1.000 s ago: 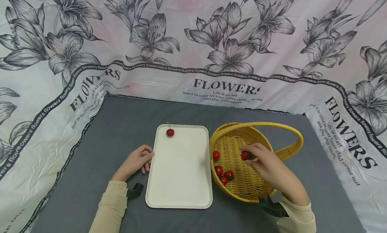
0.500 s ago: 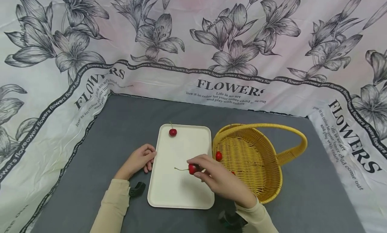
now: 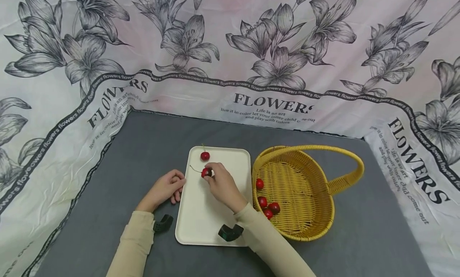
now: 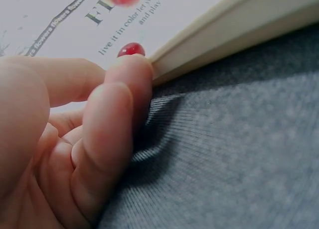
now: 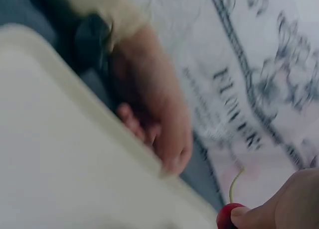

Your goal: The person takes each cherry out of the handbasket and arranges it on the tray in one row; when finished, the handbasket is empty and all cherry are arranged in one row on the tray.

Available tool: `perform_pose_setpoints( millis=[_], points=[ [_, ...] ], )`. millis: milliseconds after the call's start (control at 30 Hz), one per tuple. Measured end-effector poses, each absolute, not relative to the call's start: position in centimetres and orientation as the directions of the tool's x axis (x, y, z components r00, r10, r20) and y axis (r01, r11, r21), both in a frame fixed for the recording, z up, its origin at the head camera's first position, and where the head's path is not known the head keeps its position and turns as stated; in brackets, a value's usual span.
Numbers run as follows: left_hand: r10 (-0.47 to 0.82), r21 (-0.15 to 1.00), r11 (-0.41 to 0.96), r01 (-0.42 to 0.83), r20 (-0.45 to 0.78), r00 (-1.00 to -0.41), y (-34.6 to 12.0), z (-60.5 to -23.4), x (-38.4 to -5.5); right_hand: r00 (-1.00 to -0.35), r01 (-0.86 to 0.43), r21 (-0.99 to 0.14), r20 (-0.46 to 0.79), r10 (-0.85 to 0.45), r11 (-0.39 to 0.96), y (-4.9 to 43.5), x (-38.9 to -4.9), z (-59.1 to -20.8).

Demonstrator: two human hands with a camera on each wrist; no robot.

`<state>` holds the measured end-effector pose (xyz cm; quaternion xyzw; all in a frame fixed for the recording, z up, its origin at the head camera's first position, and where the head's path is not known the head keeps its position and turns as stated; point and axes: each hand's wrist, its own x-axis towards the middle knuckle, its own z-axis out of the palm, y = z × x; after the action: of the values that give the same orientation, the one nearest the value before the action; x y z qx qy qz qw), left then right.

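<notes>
My right hand (image 3: 224, 187) pinches a dark red cherry (image 3: 206, 173) between thumb and fingertips, over the upper left part of the white tray (image 3: 197, 225). The cherry's thin stem points left. In the right wrist view, the thumb presses this cherry (image 5: 227, 216) and its green stem stands up. Another cherry (image 3: 205, 156) lies near the tray's far edge, just beyond the held one. At the tray's left side, my left hand (image 3: 165, 189) rests with loosely bent fingers. Its fingertips (image 4: 127, 69) are right at the tray's rim in the left wrist view.
A yellow woven basket (image 3: 325, 225) with a tall arched handle (image 3: 346, 181) stands right of the tray, close to it. Several cherries (image 3: 274, 208) lie along its left side. Grey cloth (image 3: 158, 137) covers the table, and a flower-printed sheet (image 3: 194, 91) rises behind.
My right hand has lifted a cherry from the basket and carried it left across the tray, then toward the far edge beside the other cherry. The left hand stays at the tray's side.
</notes>
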<state>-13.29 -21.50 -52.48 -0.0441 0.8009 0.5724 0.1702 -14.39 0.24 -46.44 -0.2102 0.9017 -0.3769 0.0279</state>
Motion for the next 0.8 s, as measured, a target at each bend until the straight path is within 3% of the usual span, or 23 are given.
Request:
perform_pose_setpoints(
  millis=[267,800],
  points=[
    [0.137,0.916,0.321,-0.242,-0.298,-0.945,-21.3,-52.6,-13.2,-0.923,-0.319,-0.702,0.077,-0.378,0.637,-0.9,-16.8,-49.1],
    [0.124,0.909,0.336,-0.248,-0.303,-0.945,-21.4,-52.3,-13.0,-0.925,-0.305,-0.666,0.037,-0.379,0.68,-1.1,-16.9,-49.6]
  ],
)
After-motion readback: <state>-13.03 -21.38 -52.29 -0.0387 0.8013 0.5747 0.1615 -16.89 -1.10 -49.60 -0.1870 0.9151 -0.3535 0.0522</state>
